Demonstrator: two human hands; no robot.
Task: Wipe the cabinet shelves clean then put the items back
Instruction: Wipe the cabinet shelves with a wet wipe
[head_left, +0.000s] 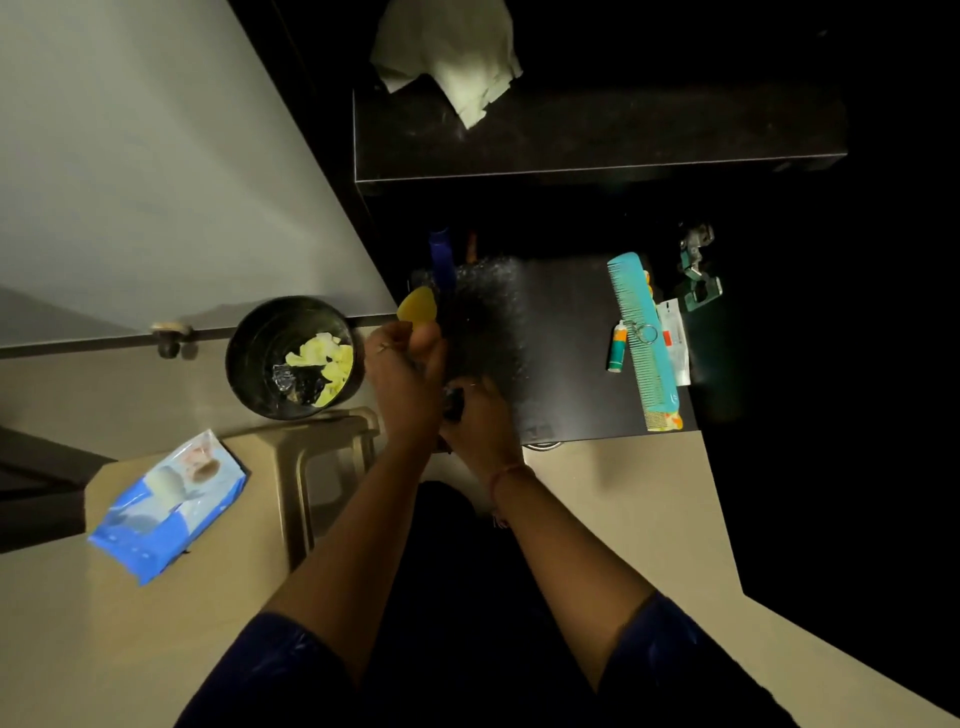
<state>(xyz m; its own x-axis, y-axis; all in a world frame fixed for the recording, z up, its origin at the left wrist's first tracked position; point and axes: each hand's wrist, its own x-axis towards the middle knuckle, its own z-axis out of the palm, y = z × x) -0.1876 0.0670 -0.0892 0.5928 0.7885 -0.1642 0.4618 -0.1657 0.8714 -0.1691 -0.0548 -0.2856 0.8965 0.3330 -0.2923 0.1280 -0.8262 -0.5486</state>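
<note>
1. Both hands meet at the centre of the frame, over the front left corner of the lower cabinet shelf (571, 353), a dark board dusted with pale specks.
2. The left hand (402, 369) has its grip pinched on a small yellow rounded piece (417, 306), held just above the shelf's left edge.
3. The right hand (480, 421) is curled around a small dark object (453, 404); it is too dim to say what that is, and its grip looks pressed together on it.
4. A red thread circles the right wrist (506, 475).
5. A blue bottle (440, 254) stands at the back left of the lower shelf, mostly in shadow.
6. On the right side of that shelf lies a teal comb (647, 343), with a small orange-and-green tube (617, 348) just beside it on the left, a key ring (645, 332) resting on it, and a white sachet (675, 338) on its right.
7. A crumpled white wipe (452, 57) sits on the upper shelf (597, 135), at the top centre of the frame.
8. A round dark bin (249, 358) holding yellowish scraps stands on the floor left of the hands.
9. A blue wipes packet (166, 509) lies on a beige stool (270, 483) in the lower left.
</note>
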